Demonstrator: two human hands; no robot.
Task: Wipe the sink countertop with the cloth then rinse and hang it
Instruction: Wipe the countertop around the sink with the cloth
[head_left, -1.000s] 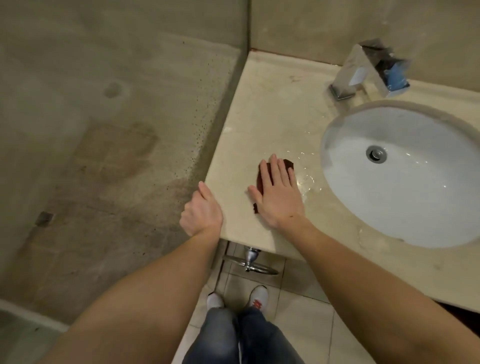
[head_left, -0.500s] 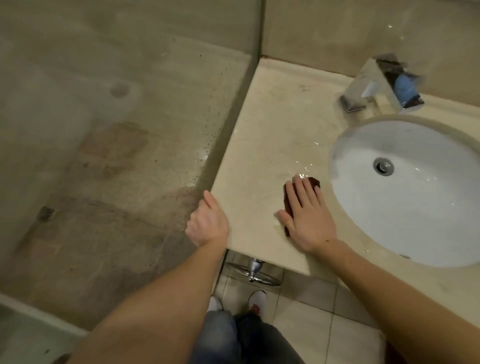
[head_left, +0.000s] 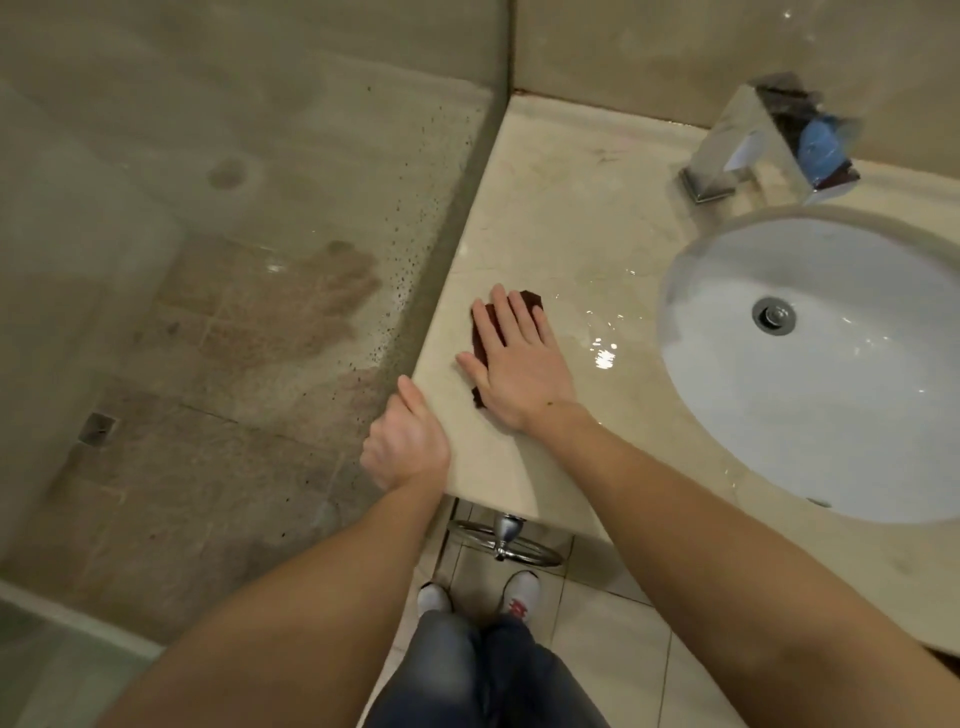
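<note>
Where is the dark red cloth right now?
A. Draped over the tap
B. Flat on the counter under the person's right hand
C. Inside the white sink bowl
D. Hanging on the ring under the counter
B: the cloth lies flat on the countertop, left of the sink, pressed under the open right hand, while the left hand grips the counter's corner.

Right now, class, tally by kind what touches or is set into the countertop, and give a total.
Hands: 2, the left hand at the corner edge and the right hand flat on the cloth
Cloths: 1, dark red cloth
Faucets: 1, chrome faucet
Sink basins: 1, white sink basin
Total: 5
</note>
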